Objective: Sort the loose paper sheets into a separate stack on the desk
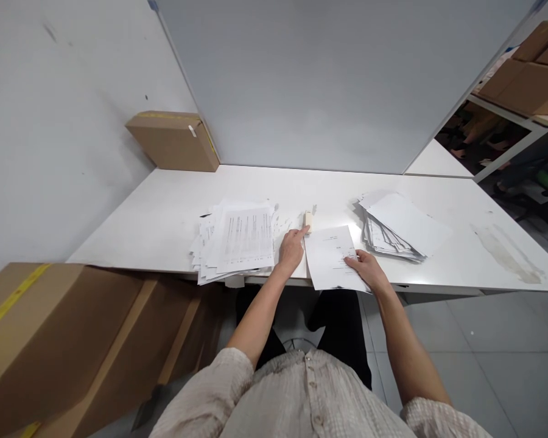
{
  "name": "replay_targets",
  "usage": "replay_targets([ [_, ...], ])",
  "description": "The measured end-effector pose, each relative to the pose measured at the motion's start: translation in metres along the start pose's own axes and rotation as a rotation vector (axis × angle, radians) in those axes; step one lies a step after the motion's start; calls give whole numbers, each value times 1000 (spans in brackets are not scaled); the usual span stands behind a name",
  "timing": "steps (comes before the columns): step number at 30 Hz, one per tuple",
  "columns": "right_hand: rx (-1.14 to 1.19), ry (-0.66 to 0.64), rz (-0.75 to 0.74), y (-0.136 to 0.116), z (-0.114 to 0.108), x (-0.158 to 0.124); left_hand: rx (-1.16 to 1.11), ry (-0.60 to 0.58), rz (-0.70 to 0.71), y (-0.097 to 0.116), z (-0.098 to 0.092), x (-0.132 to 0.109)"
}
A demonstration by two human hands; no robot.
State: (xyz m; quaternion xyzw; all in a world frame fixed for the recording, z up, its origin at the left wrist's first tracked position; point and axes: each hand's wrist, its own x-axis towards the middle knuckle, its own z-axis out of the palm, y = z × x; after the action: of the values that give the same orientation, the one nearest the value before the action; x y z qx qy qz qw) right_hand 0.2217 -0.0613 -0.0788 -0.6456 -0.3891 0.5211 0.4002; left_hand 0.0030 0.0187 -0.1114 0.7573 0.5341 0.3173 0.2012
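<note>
A single printed sheet [331, 255] lies at the front edge of the white desk [164, 213], overhanging it slightly. My right hand [368, 267] rests on the sheet's right side, fingers curled, thumb pressing the paper. My left hand [292, 248] lies flat on the desk at the sheet's left edge, index finger stretched toward a small cream eraser-like block [309, 219]. An untidy pile of printed papers [237, 240] sits left of my left hand. A second stack of papers [399, 228] lies to the right of the sheet.
A cardboard box [176, 140] stands in the desk's back left corner against grey partition panels. Large cardboard boxes [73, 347] fill the floor at the left. More boxes [530, 73] sit on a shelf at the upper right. A stain [506, 255] marks the desk's right end.
</note>
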Motion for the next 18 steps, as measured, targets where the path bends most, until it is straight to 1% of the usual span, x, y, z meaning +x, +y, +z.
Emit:
replay_targets([
  [4, -23, 9, -2, 1, -1, 0, 2, -7, 3, -1, 2, -1],
  [12, 9, 28, -1, -2, 4, -1, 23, -12, -6, 0, 3, -2],
  [16, -45, 40, -8, -9, -12, -15, 40, 7, 4, 0, 3, -2],
  [18, -5, 79, -39, -18, -20, -27, 27, 7, 4, 0, 4, -2],
])
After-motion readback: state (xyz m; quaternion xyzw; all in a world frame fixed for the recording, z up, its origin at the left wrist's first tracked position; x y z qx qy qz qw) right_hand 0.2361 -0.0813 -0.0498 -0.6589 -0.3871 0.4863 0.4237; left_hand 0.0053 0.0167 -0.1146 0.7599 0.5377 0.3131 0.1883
